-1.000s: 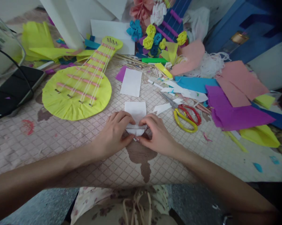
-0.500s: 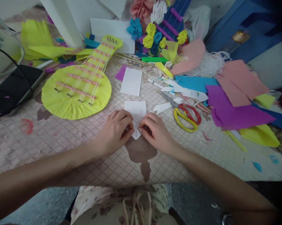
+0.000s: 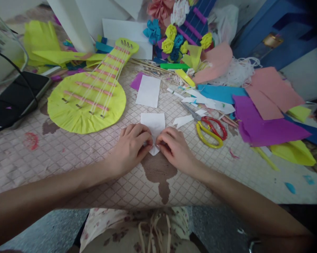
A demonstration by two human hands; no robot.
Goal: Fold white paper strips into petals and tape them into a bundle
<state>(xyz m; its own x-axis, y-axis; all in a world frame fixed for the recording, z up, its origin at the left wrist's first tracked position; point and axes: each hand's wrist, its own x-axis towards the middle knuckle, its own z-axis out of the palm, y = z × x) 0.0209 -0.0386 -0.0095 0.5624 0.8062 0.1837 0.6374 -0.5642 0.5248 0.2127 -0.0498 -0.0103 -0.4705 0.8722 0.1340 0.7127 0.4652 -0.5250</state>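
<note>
Both hands meet at the near end of a small white paper (image 3: 153,121) lying on the patterned tablecloth. My left hand (image 3: 133,146) pinches its left edge between thumb and fingertips. From the other side, my right hand (image 3: 175,147) pinches the right edge. The near end of the paper narrows to a point between the fingertips, and small creases show there. Just beyond lies a second white paper rectangle (image 3: 148,91), flat, with a purple scrap (image 3: 137,81) partly under it. Scissors (image 3: 209,130) with one red and one yellow handle lie right of my right hand.
A yellow paper-covered lute (image 3: 87,105) with strings lies at the left, near a black phone-like device (image 3: 18,95). Purple paper (image 3: 266,123), pink paper (image 3: 274,91) and white strips (image 3: 208,102) cover the right side. Paper flowers (image 3: 171,40) stand at the back beside a blue stringed piece (image 3: 197,21).
The fingertips of my left hand have shifted slightly right along the paper's near end, closer to my right fingers. The whole view has also moved a little; the surrounding things stay put.
</note>
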